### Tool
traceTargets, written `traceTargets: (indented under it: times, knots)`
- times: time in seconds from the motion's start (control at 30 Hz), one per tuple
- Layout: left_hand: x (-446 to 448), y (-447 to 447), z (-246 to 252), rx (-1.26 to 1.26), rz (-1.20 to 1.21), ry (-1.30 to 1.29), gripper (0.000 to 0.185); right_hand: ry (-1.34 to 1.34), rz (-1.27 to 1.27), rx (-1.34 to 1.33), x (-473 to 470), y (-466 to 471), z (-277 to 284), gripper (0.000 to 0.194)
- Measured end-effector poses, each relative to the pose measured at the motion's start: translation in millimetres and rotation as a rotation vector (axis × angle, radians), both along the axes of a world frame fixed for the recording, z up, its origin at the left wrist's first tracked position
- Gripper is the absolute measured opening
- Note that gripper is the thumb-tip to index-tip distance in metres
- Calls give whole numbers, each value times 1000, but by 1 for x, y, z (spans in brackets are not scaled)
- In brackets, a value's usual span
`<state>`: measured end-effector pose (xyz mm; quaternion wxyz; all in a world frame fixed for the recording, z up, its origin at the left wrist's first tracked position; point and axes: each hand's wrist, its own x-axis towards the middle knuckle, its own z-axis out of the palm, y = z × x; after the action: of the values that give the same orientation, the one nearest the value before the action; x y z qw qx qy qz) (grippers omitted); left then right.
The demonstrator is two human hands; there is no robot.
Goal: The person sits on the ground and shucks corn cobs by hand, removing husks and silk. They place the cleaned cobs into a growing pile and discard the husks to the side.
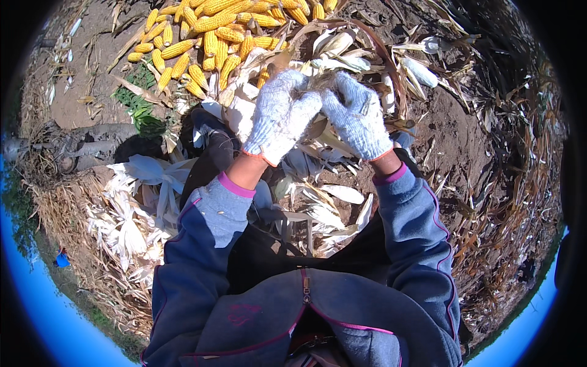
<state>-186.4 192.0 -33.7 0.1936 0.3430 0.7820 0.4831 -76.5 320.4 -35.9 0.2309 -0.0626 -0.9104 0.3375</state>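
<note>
My left hand [285, 112] and my right hand [358, 117] wear white knitted gloves with orange cuffs. They meet in front of me, thumbs and fingertips pinched on a tuft of dry corn silk [322, 82]. Whatever is under the tuft is mostly hidden by the gloves. Pale dry husk [332, 140] shows below and between my hands. Beyond my left hand lies a heap of husked yellow corn cobs [213, 43]. Ears still in pale husks [337, 43] lie just past my fingertips, and another such ear [419, 72] is farther right.
Loose husks [337, 195] litter the soil between my legs. A larger husk pile [133, 229] is at left, near a grey log [101, 142] and a green plant [137, 103]. Dry corn stalks [509, 192] cover the ground at right. A small blue object [62, 259] stands far left.
</note>
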Motion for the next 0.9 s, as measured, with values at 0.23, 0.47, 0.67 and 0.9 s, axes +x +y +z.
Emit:
traceTargets:
  times: [0.23,0.47,0.67,0.9]
  knots:
    - [2,-2,3,-29,1,-144,24,-203,-134,-371,-3,-1,-1,22]
    - [7,-3,7,77,55,-438,17,-247,-125,-346,-1,5,-4,30]
    - [14,-3,20,197,-161,-537,22,-175,-311,-542,-5,11,-15,30]
    - [-10,-9,4,309,-67,-641,16,11,-193,-928,-4,14,-8,33]
